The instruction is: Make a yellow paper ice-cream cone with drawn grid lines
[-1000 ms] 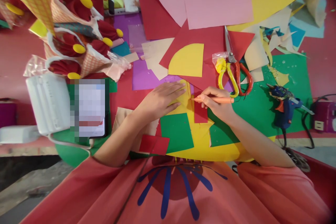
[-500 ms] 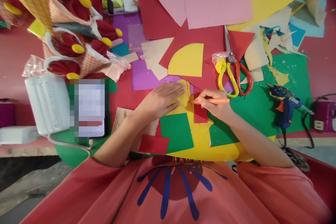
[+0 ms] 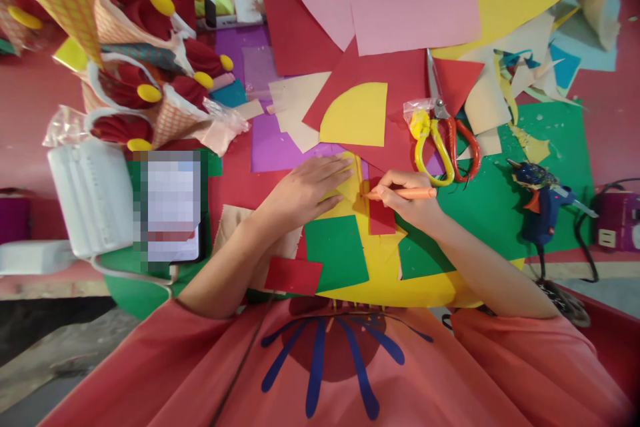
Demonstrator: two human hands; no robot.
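Note:
My left hand point(image 3: 305, 190) lies flat with fingers stretched out, pressing on a yellow paper sheet point(image 3: 385, 267) in front of me. My right hand point(image 3: 407, 200) is closed around an orange pen point(image 3: 407, 193), whose tip touches the yellow sheet beside a narrow yellow strip point(image 3: 359, 177) just right of my left fingertips. A small red paper piece point(image 3: 381, 215) lies under my right hand. Green paper squares point(image 3: 336, 250) and a red rectangle point(image 3: 293, 275) lie on the yellow sheet nearer to me.
Scissors with yellow and red handles point(image 3: 443, 133) lie just beyond my right hand. A blue glue gun point(image 3: 540, 203) rests on green paper at the right. A yellow half-disc point(image 3: 357, 115), pink, red and purple sheets cover the table. Paper flower cones point(image 3: 140, 60) and a phone point(image 3: 170, 207) stand left.
My right hand and the pen have shifted slightly left, bringing the tip closer to the yellow strip. My left hand has stayed flat in place.

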